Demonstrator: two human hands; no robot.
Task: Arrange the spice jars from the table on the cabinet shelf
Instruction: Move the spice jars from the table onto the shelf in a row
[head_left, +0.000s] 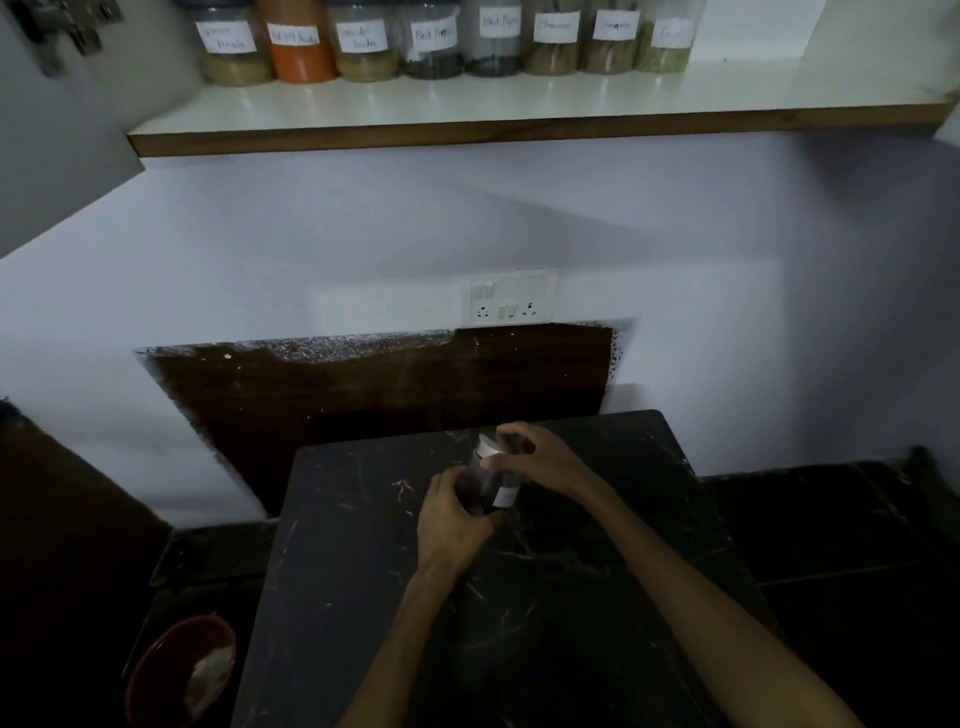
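Two clear spice jars with white labels stand close together on the dark marble table (571, 597). My left hand (452, 525) wraps the nearer jar (493, 491) from the left. My right hand (540, 457) grips the farther jar (491, 449) near its top. Their contents look dark and are hard to make out. High up, the white cabinet shelf (519, 98) carries a row of several labelled spice jars (436, 44), among them an orange one (298, 44).
A wall socket plate (511, 296) sits above a dark wood panel (389, 384) behind the table. A red bin (179, 670) with a white bag stands on the floor at lower left. A cabinet door with hinges (67, 31) hangs at upper left.
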